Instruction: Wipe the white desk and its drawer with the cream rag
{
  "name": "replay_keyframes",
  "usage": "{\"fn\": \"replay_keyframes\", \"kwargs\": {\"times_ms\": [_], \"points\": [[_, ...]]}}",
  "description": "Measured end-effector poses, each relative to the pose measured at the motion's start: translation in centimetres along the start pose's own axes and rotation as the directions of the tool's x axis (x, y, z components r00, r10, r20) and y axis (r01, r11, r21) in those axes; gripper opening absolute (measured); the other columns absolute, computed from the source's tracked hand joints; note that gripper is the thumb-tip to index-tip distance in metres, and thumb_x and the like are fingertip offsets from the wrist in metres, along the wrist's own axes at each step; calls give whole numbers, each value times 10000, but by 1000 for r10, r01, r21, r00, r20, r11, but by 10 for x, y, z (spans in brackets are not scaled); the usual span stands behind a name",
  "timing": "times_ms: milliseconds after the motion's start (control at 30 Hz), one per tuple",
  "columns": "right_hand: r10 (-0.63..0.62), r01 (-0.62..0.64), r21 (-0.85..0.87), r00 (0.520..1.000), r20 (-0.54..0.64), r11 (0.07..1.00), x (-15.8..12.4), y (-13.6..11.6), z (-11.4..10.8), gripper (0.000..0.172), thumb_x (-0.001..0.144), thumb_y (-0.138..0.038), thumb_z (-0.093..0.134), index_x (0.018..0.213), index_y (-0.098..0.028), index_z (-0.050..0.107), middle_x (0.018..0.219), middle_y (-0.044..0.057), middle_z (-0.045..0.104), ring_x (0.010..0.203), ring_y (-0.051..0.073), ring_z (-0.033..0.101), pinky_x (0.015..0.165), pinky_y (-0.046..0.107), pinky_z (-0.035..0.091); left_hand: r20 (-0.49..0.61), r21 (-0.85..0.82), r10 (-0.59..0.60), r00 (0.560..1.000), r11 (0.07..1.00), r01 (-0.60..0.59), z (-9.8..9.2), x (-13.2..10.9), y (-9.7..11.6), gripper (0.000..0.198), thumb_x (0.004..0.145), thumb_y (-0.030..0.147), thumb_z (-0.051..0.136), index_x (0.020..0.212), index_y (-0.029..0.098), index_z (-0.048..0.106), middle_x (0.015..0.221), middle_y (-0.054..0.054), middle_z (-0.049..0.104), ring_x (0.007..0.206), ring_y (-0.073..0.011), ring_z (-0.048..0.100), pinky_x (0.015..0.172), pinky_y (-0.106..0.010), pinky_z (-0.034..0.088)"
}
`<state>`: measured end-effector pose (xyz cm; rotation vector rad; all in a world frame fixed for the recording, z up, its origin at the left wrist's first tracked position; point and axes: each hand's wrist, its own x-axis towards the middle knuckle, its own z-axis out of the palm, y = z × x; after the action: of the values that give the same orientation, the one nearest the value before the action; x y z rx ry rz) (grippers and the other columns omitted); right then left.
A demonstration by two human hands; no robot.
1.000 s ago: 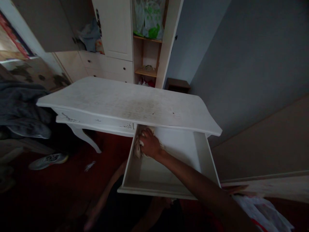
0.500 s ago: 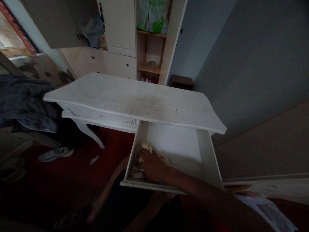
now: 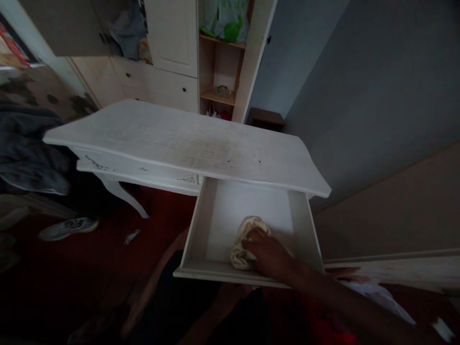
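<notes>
A white desk (image 3: pixel 161 132) has its right drawer (image 3: pixel 196 272) pulled out. Inside that drawer, my right hand (image 3: pixel 268 251) presses on a bunched cream cloth (image 3: pixel 240 251), fingers curled into it, near the drawer's front panel. The cloth lies on the drawer's bottom, around the middle. Below the front panel, in dark shadow over my lap, is my left hand (image 3: pixel 235 291); its fingers are mostly hidden by the drawer front.
A white wardrobe (image 3: pixel 172 43) with open doors and shelves stands behind the desk. Dark grey clothing (image 3: pixel 28 148) hangs at the left. A shoe (image 3: pixel 68 229) lies on the red floor. At the lower right is a plastic bag (image 3: pixel 377 297).
My right hand has moved from the drawer's left front corner to the right, and the cloth has moved with it. My left hand stays below the drawer front. The view has shifted slightly.
</notes>
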<state>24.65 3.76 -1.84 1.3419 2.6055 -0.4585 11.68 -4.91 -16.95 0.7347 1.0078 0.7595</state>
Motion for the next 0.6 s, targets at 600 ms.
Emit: {"fn": "replay_keyframes", "kwargs": {"times_ms": [600], "points": [[469, -469, 78, 830, -303, 880, -1, 99, 20, 715, 793, -341, 604, 1421, -59, 411, 1473, 244, 430, 1404, 352, 373, 1133, 474, 352, 95, 46, -16, 995, 999, 12, -16, 14, -27, 613, 462, 776, 739, 475, 198, 534, 513, -17, 535, 577, -153, 479, 615, -313, 416]]}}
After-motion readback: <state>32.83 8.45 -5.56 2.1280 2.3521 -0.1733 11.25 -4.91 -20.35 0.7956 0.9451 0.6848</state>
